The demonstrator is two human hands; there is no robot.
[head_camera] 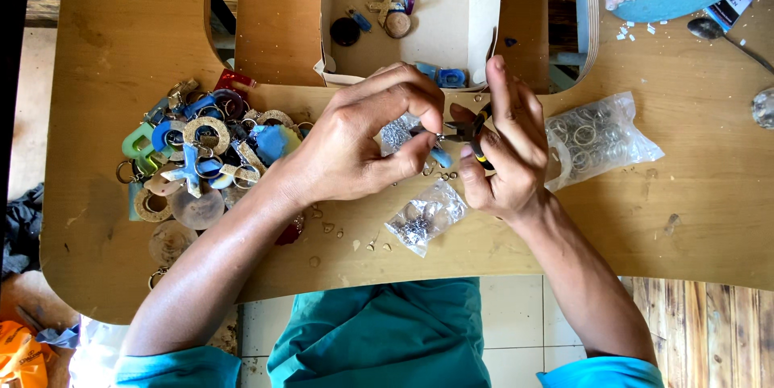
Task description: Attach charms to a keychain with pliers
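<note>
Keychain piece (440,156), small, light, stiff, likely slippery: left hand (359,146) fingers pinched shut on it; right hand (508,150) closed around pliers (472,134), over bench (693,195)

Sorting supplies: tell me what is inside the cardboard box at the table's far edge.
The cardboard box holds a dark round disc, a wooden round piece and small blue pieces. The hands hide part of its near edge.
</note>
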